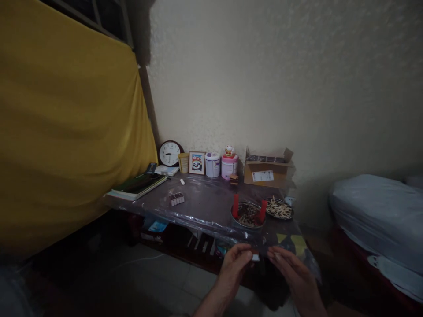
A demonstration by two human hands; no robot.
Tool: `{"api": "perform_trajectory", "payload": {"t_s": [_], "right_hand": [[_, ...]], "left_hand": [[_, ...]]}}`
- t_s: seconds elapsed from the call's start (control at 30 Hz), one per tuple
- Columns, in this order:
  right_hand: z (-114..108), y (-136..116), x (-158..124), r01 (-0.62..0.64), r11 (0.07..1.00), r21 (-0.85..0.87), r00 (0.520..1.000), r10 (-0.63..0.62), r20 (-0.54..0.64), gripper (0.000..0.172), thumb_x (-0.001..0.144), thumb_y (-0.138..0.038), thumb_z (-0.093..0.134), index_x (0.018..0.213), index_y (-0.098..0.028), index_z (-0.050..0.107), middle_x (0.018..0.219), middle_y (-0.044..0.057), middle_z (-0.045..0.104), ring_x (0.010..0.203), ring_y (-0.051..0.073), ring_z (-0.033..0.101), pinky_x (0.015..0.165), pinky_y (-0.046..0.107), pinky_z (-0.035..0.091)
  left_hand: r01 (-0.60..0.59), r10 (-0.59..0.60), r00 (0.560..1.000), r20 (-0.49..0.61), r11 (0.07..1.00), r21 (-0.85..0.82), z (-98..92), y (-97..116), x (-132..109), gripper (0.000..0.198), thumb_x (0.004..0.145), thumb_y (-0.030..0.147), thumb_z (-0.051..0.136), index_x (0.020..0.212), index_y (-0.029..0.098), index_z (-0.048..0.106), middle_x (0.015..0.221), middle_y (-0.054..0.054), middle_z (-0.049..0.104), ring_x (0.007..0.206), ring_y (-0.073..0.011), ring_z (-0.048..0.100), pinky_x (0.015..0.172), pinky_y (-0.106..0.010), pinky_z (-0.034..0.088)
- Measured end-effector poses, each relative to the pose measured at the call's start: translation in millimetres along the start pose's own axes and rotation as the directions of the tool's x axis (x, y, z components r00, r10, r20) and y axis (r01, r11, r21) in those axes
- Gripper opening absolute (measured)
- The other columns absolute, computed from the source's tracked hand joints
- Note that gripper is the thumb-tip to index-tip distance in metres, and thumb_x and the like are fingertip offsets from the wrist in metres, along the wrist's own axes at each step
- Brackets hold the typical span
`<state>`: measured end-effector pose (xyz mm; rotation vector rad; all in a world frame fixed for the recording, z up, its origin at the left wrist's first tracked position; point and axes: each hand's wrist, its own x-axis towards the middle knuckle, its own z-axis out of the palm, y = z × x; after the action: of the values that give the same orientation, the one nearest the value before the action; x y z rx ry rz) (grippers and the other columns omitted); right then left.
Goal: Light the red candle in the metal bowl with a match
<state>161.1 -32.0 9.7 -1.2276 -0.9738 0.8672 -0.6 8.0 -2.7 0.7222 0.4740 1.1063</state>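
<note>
My left hand [235,263] is closed on a small matchbox [255,256], whose white and brownish end sticks out past the fingertips. My right hand [291,266] is just to the right with thumb and fingers pinched together; what they hold, if anything, is too small to make out. Both hands are in front of the table's near edge. Beyond them stands a round bowl [247,221] of dark and pale bits with two red upright pieces at its sides. Beside it a dish [271,215] holds a heap of pale matchsticks [279,208].
A plastic-covered table [201,198] carries a small striped block of boxes [176,199], books [137,187], a clock [170,153], a yellow cup [183,163], a panda picture [197,163], two tins [213,165] and a cardboard box [268,171]. A yellow cloth [72,114] hangs left.
</note>
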Motion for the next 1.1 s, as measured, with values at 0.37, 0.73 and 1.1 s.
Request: {"api": "perform_trajectory", "payload": {"t_s": [0.37,0.73,1.1], "right_hand": [[0,-10,-4,0.067,0.943,-0.325,0.994,-0.091,-0.059,0.035,0.068,-0.049,0.063,0.091,-0.023,0.069,0.094,0.004,0.072,0.090,0.026,0.066,0.078,0.030,0.054],[4,16,-6,0.326,0.782,-0.531,0.932,-0.359,0.044,0.029,0.079,-0.047,0.054,0.090,-0.024,0.067,0.094,0.005,0.070,0.090,0.023,0.065,0.080,0.031,0.052],[17,-1,-8,0.496,0.683,-0.536,0.848,-0.515,0.128,0.020,0.085,-0.035,0.049,0.088,-0.023,0.066,0.088,0.004,0.070,0.084,0.019,0.066,0.076,0.027,0.053]], "left_hand": [[0.037,-0.035,0.998,0.047,0.998,-0.043,3.3,0,-2,0.030,0.060,0.022,0.076,0.088,0.014,0.067,0.091,-0.010,0.070,0.083,-0.0181,0.062,0.079,-0.030,0.042],[-0.007,0.009,0.999,0.048,0.999,-0.031,-0.3,-4,0,0.025,0.063,0.021,0.074,0.085,0.015,0.066,0.079,-0.005,0.067,0.077,-0.0154,0.060,0.076,-0.028,0.042],[0.007,-0.007,1.000,0.000,0.999,-0.049,-1.8,1,3,0.018,0.067,0.026,0.071,0.081,0.015,0.065,0.078,-0.004,0.067,0.072,-0.0126,0.059,0.072,-0.025,0.043]]}}
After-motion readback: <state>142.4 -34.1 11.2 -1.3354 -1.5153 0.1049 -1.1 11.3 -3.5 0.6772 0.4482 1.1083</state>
